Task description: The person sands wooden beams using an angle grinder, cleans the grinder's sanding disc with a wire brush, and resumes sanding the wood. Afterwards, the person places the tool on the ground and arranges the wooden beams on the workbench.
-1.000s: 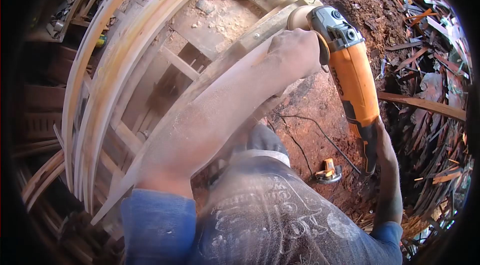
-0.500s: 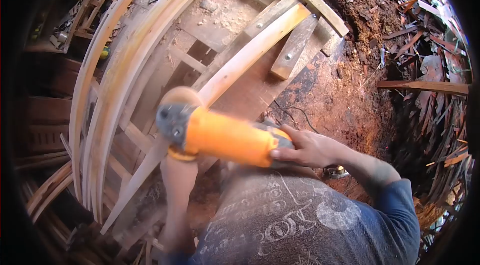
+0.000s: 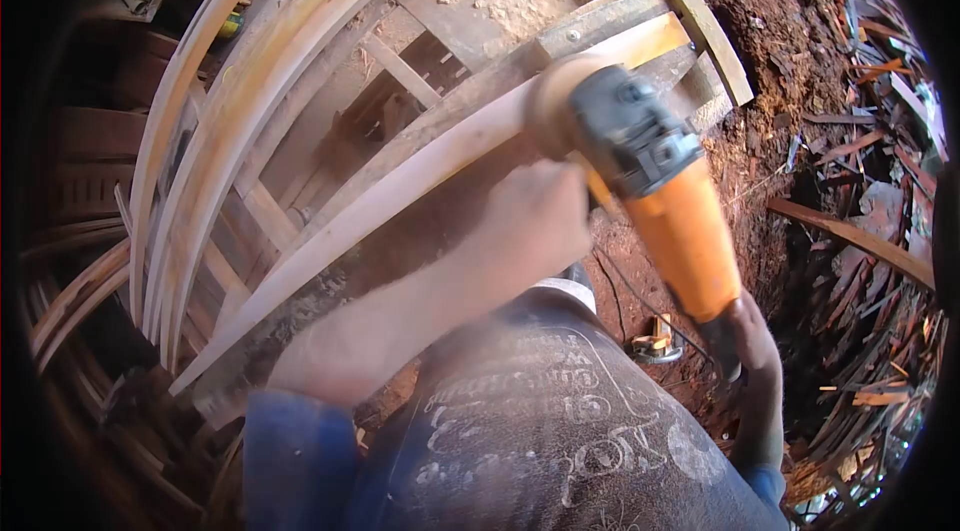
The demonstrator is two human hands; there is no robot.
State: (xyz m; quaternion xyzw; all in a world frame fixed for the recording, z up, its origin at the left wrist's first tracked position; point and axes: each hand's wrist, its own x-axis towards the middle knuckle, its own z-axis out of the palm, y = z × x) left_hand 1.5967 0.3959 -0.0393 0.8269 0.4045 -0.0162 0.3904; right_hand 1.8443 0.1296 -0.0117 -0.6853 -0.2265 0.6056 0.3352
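Observation:
An orange angle grinder [image 3: 685,241] with a dark head and a round, blurred disc lies across the right of centre. My left hand [image 3: 545,216], smeared by motion, is closed around the side handle near the grinder's head. At the rear end, my right hand [image 3: 755,336] wraps round the dark grip. The disc [image 3: 555,106] is over a long, curved pale wooden strip [image 3: 400,186], near its upper end; whether they touch cannot be made out. The strip tapers to a point at the lower left.
More curved wooden strips [image 3: 255,81] stand at the left. Sawdust lies on boards at the top. A small orange tool [image 3: 657,341] and a black cord rest on the reddish ground. Wood scraps [image 3: 880,281] are heaped at the right.
Since half a second ago, the grinder has moved from the strip's lower part up and right toward its upper end, both hands with it. My left arm now reaches across the strip's near side.

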